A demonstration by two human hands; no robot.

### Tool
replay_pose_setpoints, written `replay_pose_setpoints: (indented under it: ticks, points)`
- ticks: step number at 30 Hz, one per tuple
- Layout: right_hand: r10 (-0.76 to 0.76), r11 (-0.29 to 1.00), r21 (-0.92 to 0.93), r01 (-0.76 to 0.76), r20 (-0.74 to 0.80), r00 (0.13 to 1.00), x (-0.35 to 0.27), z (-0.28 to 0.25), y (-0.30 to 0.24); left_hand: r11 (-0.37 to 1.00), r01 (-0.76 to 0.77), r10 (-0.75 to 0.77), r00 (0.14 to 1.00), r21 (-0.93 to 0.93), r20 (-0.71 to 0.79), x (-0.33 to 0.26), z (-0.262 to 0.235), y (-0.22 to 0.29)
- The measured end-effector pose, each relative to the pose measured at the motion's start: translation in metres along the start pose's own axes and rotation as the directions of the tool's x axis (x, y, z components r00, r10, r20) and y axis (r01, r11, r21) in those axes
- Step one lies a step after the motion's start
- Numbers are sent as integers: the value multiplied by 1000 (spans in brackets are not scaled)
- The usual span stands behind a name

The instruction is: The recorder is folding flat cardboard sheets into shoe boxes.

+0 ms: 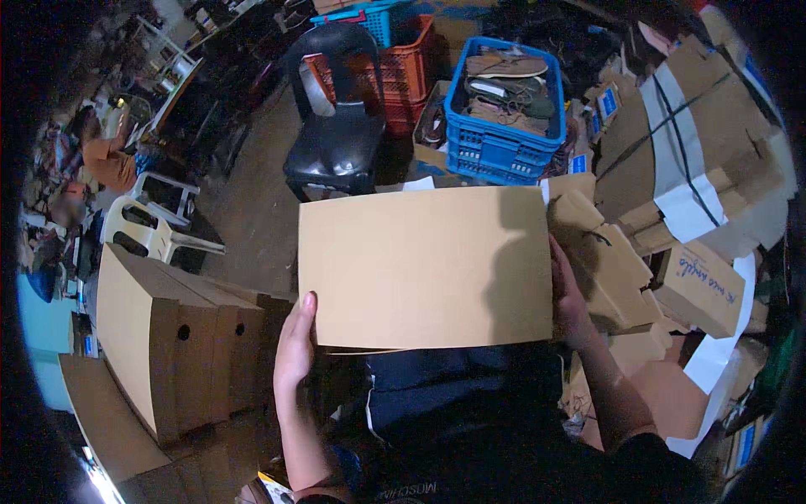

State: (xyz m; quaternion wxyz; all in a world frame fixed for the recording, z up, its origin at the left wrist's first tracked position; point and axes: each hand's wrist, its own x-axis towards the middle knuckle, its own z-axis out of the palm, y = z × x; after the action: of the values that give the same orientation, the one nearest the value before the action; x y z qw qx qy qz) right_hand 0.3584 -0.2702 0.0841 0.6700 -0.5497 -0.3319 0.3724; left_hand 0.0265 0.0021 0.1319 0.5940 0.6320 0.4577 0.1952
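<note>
Between my two hands is a plain tan cardboard box (411,269), its broad flat face turned up toward me, above my lap. My left hand (295,343) grips its near left edge, with the thumb showing at the corner and the fingers hidden behind. Along the right side my right hand (571,298) is pressed to the box, its fingers partly hidden. A thin gap shows under the near edge of the face. A dark shadow falls across its right part.
Stacked cardboard boxes (201,336) stand at my left. Flattened cardboard pieces (604,269) and a tied cardboard bundle (697,143) lie at right. Ahead are a black plastic chair (336,151) and a blue crate (504,151) holding shoes. A person (109,160) sits at far left.
</note>
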Motion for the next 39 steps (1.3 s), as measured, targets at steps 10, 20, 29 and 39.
replay_pose_setpoints:
  ticks: [10,20,29,39]
  points:
    - [84,931,-345,-118,-113,990,5,-19,-11,970,25,-70,981,240,181,-6,-12,11]
    - [155,919,-332,-213,-192,969,21,-29,-20,953,3,-85,962,302,260,-14,-11,10]
    - [140,915,-347,-207,-208,968,16,-39,-24,927,66,82,925,-370,372,-26,-5,8]
    - [241,947,-181,-267,-150,959,19,-24,-23,938,-337,292,895,82,337,-26,1,-6]
